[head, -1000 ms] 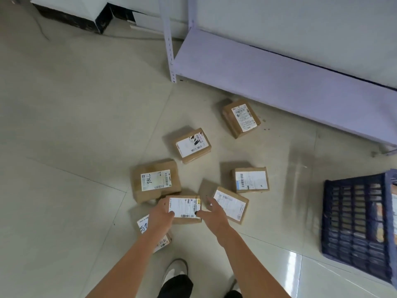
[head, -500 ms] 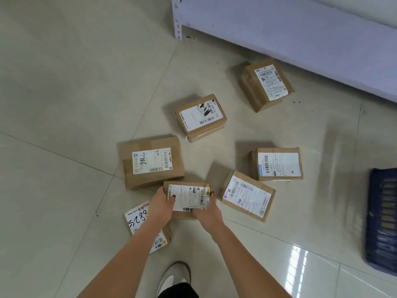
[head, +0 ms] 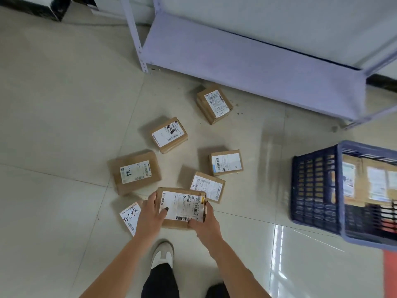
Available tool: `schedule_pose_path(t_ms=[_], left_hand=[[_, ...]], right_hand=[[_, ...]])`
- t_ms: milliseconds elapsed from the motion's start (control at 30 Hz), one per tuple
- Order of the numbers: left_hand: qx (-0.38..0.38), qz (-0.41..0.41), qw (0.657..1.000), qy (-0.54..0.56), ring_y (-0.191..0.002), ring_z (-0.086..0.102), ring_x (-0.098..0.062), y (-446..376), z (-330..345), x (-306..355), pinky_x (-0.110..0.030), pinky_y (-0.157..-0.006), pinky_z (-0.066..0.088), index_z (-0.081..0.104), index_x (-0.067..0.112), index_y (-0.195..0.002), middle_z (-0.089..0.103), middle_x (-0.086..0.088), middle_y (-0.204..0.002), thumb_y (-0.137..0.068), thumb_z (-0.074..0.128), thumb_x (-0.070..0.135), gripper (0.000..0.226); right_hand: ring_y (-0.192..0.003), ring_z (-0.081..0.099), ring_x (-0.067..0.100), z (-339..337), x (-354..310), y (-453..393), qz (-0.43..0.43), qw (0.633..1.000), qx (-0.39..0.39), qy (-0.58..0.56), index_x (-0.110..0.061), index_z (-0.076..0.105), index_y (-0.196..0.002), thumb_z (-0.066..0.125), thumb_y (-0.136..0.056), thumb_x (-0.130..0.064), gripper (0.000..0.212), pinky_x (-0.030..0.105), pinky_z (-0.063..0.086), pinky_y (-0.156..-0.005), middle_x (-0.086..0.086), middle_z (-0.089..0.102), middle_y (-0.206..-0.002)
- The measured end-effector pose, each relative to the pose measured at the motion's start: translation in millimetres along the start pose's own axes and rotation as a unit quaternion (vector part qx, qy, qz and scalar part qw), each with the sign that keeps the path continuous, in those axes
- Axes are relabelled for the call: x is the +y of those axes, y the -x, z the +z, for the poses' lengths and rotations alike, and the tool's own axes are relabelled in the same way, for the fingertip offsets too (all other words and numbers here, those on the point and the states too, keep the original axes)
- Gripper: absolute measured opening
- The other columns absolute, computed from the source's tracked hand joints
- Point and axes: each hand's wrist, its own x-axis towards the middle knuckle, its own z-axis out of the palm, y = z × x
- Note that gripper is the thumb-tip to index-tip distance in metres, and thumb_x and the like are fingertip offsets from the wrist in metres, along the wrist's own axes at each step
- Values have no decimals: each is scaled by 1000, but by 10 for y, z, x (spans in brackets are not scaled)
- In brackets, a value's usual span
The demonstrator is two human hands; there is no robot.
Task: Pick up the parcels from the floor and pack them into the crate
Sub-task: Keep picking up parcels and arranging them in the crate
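A small labelled cardboard parcel (head: 181, 207) was held between the left hand (head: 151, 214) and the right hand (head: 206, 222), each clamped on one short end, thumbs laid over the top. It was judged light and stiff, with taped faces possibly slick, so a grip at opposite edges suited it. Six more parcels lay near on the tiled floor (head: 53, 125), the nearest (head: 207, 186) just beyond the right hand. The blue crate (head: 315, 181), already holding parcels, stood well apart to the right, with no obstacle seen between. A white shoe (head: 162, 252) was below, a metal shelf (head: 247, 59) behind.
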Motion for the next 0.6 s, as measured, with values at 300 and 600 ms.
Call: schedule_pose_path(t_ms=[300,600], left_hand=[[-77,103,992,5,-114,52,-32,643,785,1045,-49,-97,46,22,25,-146,53,-21,-123,-81,62,5,79],[-67,158,985,34,-115,46,-13,1661,2334,1839,-27,-93,38,34,27,-141,47,0,-125,-76,69,3,77]], right_hand=[[-103,57,19,-1155,401,500,9,988,60,-143,-32,24,-144,55,-86,-10,70,34,52,-90,-4,57,-112],[-98,61,19,-2873,1505,936,-5,970,81,-228,-46,6,-144,61,-85,-21,84,30,56,-67,5,59,-117]])
